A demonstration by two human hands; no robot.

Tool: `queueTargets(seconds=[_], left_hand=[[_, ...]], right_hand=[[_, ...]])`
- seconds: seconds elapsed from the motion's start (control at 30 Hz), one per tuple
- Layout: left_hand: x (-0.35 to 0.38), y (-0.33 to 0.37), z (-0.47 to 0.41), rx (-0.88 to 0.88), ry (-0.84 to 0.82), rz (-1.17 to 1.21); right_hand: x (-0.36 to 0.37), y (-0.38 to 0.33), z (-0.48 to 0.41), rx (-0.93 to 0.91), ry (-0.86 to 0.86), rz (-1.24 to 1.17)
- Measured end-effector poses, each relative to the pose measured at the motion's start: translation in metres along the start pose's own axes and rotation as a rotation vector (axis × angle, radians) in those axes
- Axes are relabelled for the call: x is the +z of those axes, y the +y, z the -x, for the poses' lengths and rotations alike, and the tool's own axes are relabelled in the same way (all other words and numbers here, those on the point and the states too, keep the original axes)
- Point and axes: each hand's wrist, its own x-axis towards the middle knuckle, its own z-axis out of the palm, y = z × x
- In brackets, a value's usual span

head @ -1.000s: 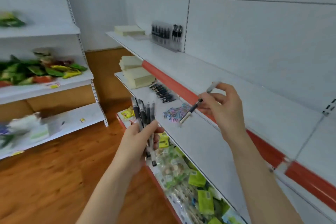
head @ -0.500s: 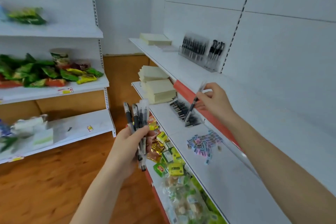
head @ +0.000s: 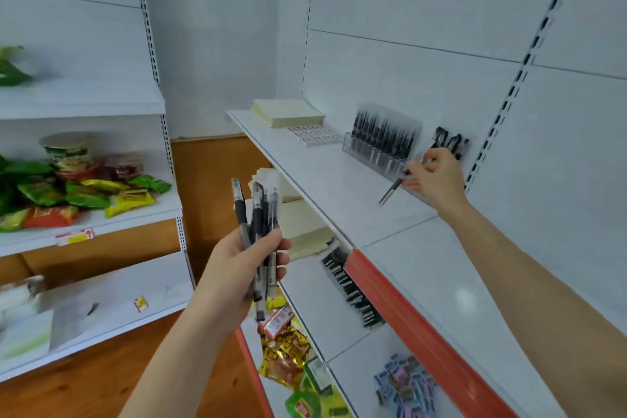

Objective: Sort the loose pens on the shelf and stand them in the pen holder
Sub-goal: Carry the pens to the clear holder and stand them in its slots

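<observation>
Head view: the left hand (head: 237, 268) grips a bunch of pens (head: 258, 231). Beside the clear pen holder (head: 380, 149) on the shelf (head: 325, 180), the right hand (head: 437, 180) pinches a single pen (head: 393, 188).

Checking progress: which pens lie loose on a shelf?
The black pens flat on the lower shelf; others are held by the left hand, right hand, or stand in the pen holder.

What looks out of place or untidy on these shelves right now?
Black pens lie loose on the middle shelf instead of standing in the clear pen holder above. Further along that shelf, small coloured pieces sit in a scattered heap. Nothing looks spilled or broken.
</observation>
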Motion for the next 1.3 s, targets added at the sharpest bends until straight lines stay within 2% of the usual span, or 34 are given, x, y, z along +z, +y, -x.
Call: queueTargets(seconds=[0.17, 0.43, 0.67, 0.8, 1.0, 1.17, 1.3], left_hand=[[0.008, 0.002, -0.078, -0.053, -0.097, 0.031], [0.028, 0.014, -0.224, -0.082, -0.317, 0.038], [0.036, 0.022, -0.32, -0.154, -0.487, -0.011], [0.045, 0.016, -0.345, -0.21, -0.558, -0.018], [0.056, 0.006, -0.36, -0.262, -0.647, -0.001], [0.069, 0.002, -0.357, -0.278, -0.696, 0.017], [0.085, 0.006, -0.351, -0.266, -0.761, 0.013]], right_hand=[[0.016, 0.02, -0.052, 0.044, 0.14, 0.058], [0.041, 0.033, -0.134, 0.002, 0.386, 0.142], [0.061, 0.028, -0.164, 0.073, 0.448, 0.375], [0.064, 0.028, -0.167, 0.101, 0.429, 0.484], [0.082, 0.048, -0.162, 0.246, 0.364, 0.545], [0.08, 0.044, -0.159, 0.312, 0.368, 0.513], [0.08, 0.022, -0.133, 0.223, 0.49, 0.331]])
